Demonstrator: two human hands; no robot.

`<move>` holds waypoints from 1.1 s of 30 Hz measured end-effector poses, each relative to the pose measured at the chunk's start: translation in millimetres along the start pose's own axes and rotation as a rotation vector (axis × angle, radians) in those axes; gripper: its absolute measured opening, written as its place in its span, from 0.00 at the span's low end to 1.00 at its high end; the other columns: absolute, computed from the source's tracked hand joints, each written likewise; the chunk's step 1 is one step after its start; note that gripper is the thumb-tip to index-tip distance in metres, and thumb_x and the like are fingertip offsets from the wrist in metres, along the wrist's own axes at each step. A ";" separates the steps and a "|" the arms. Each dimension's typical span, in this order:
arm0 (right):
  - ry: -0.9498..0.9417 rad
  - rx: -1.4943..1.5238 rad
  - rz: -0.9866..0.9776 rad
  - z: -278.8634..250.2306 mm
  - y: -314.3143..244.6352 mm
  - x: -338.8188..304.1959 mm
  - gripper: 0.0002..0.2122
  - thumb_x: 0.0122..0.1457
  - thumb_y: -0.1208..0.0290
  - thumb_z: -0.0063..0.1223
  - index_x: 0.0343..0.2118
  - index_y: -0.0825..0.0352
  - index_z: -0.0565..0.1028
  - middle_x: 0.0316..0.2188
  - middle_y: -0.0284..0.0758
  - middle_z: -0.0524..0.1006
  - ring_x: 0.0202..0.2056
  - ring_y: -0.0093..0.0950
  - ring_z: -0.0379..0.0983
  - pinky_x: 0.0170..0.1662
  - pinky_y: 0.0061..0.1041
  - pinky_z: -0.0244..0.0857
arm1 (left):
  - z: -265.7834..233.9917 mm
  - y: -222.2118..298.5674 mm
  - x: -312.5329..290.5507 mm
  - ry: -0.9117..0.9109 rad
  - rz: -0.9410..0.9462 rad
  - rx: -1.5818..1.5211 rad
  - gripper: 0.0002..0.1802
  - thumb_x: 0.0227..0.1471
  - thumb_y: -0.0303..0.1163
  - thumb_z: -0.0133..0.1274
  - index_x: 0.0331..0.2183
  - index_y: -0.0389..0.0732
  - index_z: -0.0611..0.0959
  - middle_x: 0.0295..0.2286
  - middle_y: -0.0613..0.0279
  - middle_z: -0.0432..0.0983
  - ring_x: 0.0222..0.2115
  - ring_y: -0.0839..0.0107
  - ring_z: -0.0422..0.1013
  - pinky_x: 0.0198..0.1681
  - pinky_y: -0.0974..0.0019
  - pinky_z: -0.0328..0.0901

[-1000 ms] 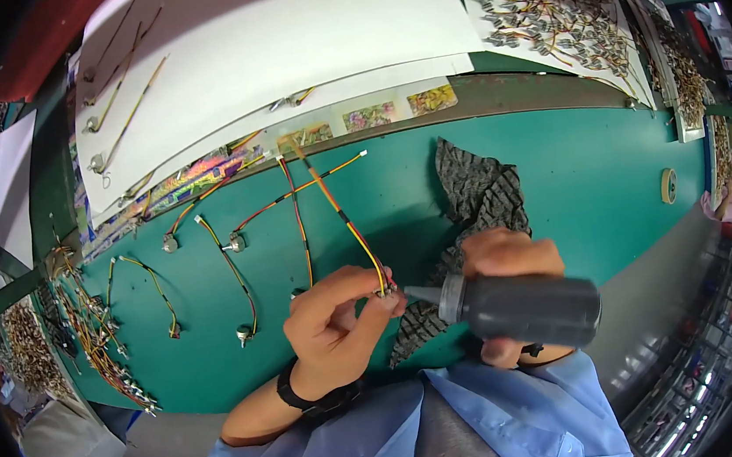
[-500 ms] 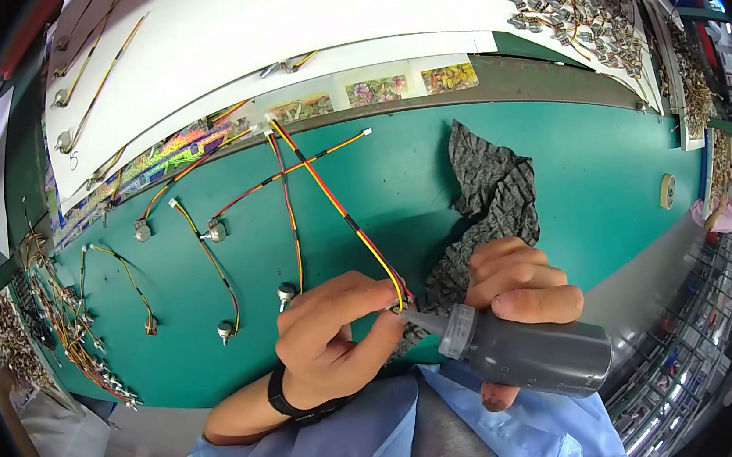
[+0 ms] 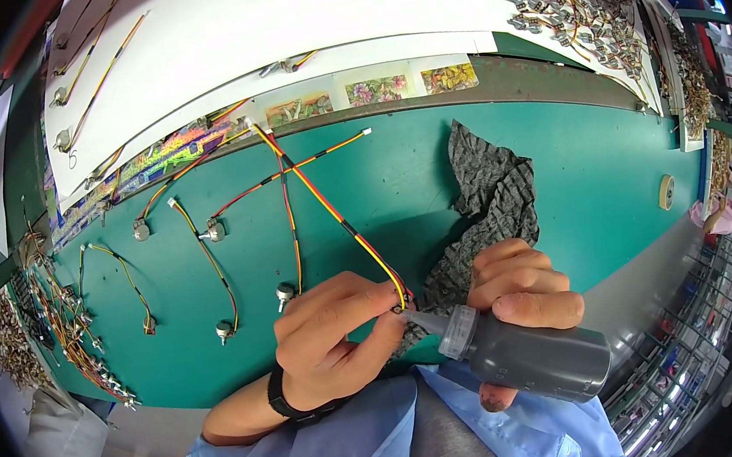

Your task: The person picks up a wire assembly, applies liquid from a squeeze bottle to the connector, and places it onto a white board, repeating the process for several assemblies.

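Note:
My left hand point(image 3: 334, 333), with a black band on its wrist, pinches a small wired part, likely a potentiometer point(image 3: 400, 303), mostly hidden by the fingers. Its yellow, red and black wires point(image 3: 328, 204) rise away to a white plug at the far left. In my right hand point(image 3: 526, 288) lies a dark grey squeeze bottle point(image 3: 541, 353), tilted so its tapered nozzle point(image 3: 426, 320) meets or nearly meets the part. A crumpled dark cloth point(image 3: 498, 185) lies just beyond my right hand. Left of my left hand, a metal potentiometer point(image 3: 285, 294) with wires rests on the green mat.
More wired potentiometers point(image 3: 224, 330) are spread over the green mat point(image 3: 590, 172), with a bundle point(image 3: 75, 318) at its left edge. A roll of tape point(image 3: 666, 192) sits at the right. Heaped parts point(image 3: 578, 5) cover the far-right board. White sheets point(image 3: 293, 24) lie at the back.
The plug end of the held wires has swung a little to the left. Both hands and the bottle stay nearly where they were.

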State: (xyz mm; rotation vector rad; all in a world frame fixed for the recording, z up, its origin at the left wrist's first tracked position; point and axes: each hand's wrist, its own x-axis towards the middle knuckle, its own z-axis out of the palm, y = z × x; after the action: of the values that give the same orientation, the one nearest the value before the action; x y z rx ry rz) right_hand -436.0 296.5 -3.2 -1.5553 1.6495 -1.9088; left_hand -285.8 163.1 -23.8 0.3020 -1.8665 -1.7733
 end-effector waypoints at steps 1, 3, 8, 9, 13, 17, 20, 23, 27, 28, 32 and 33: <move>0.006 0.005 -0.001 -0.1 0.0 0.1 0.37 0.39 0.44 0.71 0.43 0.69 0.68 0.21 0.37 0.75 0.17 0.30 0.70 0.26 0.30 0.65 | 0.1 0.4 0.5 0.001 0.009 0.008 0.15 0.42 0.10 0.53 0.37 0.29 0.78 0.26 0.48 0.78 0.24 0.64 0.76 0.26 0.67 0.71; 0.017 0.015 -0.004 0.0 0.4 0.2 0.37 0.39 0.44 0.71 0.43 0.68 0.68 0.21 0.37 0.75 0.17 0.29 0.70 0.26 0.30 0.65 | 0.4 0.6 0.7 0.005 0.007 0.003 0.15 0.42 0.10 0.53 0.36 0.29 0.78 0.25 0.48 0.78 0.24 0.64 0.76 0.26 0.67 0.71; 0.011 0.000 0.019 -1.0 -0.2 -1.0 0.36 0.40 0.44 0.71 0.43 0.68 0.68 0.21 0.37 0.75 0.17 0.30 0.70 0.26 0.30 0.65 | -0.1 1.5 0.2 0.009 -0.010 0.012 0.15 0.41 0.11 0.54 0.36 0.30 0.78 0.25 0.48 0.78 0.24 0.65 0.76 0.26 0.67 0.71; 0.004 0.005 0.020 -1.5 -0.2 -1.0 0.36 0.40 0.44 0.71 0.43 0.68 0.68 0.21 0.37 0.75 0.17 0.30 0.70 0.26 0.30 0.66 | -0.2 1.8 0.3 0.007 -0.016 0.019 0.15 0.41 0.11 0.55 0.36 0.30 0.78 0.25 0.48 0.78 0.24 0.65 0.76 0.26 0.67 0.71; -0.007 0.017 0.021 -2.0 -0.2 -0.7 0.36 0.40 0.45 0.70 0.44 0.68 0.68 0.21 0.37 0.75 0.18 0.30 0.71 0.26 0.31 0.66 | -0.4 1.3 0.4 0.000 -0.026 0.012 0.15 0.42 0.11 0.55 0.36 0.30 0.78 0.25 0.48 0.78 0.24 0.65 0.76 0.26 0.67 0.71; 0.001 0.021 0.019 -1.8 0.2 -1.0 0.36 0.40 0.45 0.70 0.44 0.68 0.68 0.21 0.37 0.75 0.18 0.30 0.71 0.27 0.31 0.66 | 0.9 0.8 0.0 0.007 -0.031 -0.009 0.14 0.43 0.12 0.55 0.36 0.31 0.78 0.25 0.48 0.78 0.24 0.65 0.77 0.26 0.67 0.71; -0.001 0.028 0.021 -2.1 0.6 -0.9 0.36 0.40 0.45 0.71 0.44 0.69 0.68 0.21 0.37 0.76 0.18 0.30 0.71 0.27 0.31 0.66 | 1.0 0.9 -0.9 0.008 -0.035 -0.006 0.14 0.43 0.12 0.55 0.36 0.31 0.78 0.25 0.48 0.78 0.24 0.65 0.77 0.26 0.68 0.71; -0.005 0.027 0.014 -2.4 1.1 -0.7 0.35 0.40 0.45 0.71 0.43 0.69 0.68 0.21 0.37 0.76 0.18 0.30 0.71 0.26 0.31 0.67 | 0.3 1.3 -1.1 0.004 -0.037 0.002 0.14 0.43 0.12 0.56 0.37 0.31 0.78 0.25 0.48 0.78 0.24 0.65 0.77 0.26 0.67 0.71; 0.012 0.022 0.014 -2.1 0.7 0.0 0.35 0.40 0.46 0.71 0.43 0.69 0.69 0.21 0.37 0.76 0.18 0.30 0.71 0.26 0.30 0.66 | 0.2 2.3 -0.2 -0.004 -0.038 0.010 0.14 0.44 0.13 0.56 0.37 0.31 0.78 0.26 0.48 0.78 0.24 0.65 0.77 0.26 0.67 0.71; 0.013 0.021 0.013 -1.7 0.7 0.0 0.35 0.40 0.46 0.71 0.43 0.69 0.69 0.21 0.37 0.76 0.18 0.30 0.71 0.26 0.30 0.66 | 0.2 2.3 -0.3 -0.003 -0.038 0.004 0.14 0.44 0.13 0.57 0.37 0.31 0.78 0.26 0.48 0.78 0.24 0.65 0.77 0.26 0.67 0.71; 0.032 0.029 0.014 -1.1 0.8 -0.4 0.35 0.40 0.46 0.71 0.42 0.69 0.69 0.20 0.37 0.76 0.18 0.30 0.71 0.26 0.30 0.66 | 3.7 -0.3 0.7 0.042 -0.012 -0.005 0.15 0.41 0.13 0.59 0.35 0.31 0.79 0.24 0.50 0.78 0.21 0.65 0.75 0.23 0.69 0.69; 0.024 0.038 0.010 -2.1 1.8 -0.9 0.35 0.40 0.46 0.71 0.42 0.69 0.69 0.20 0.38 0.76 0.17 0.30 0.71 0.25 0.30 0.66 | 4.5 -0.6 1.1 0.064 0.001 -0.007 0.15 0.39 0.13 0.60 0.35 0.30 0.80 0.23 0.52 0.78 0.20 0.65 0.75 0.22 0.69 0.68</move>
State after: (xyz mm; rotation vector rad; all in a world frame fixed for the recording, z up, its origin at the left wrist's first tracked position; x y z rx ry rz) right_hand -438.1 297.7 -4.8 -1.5133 1.6176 -1.9490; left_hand -289.2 166.3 -24.1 0.3509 -1.8152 -1.7492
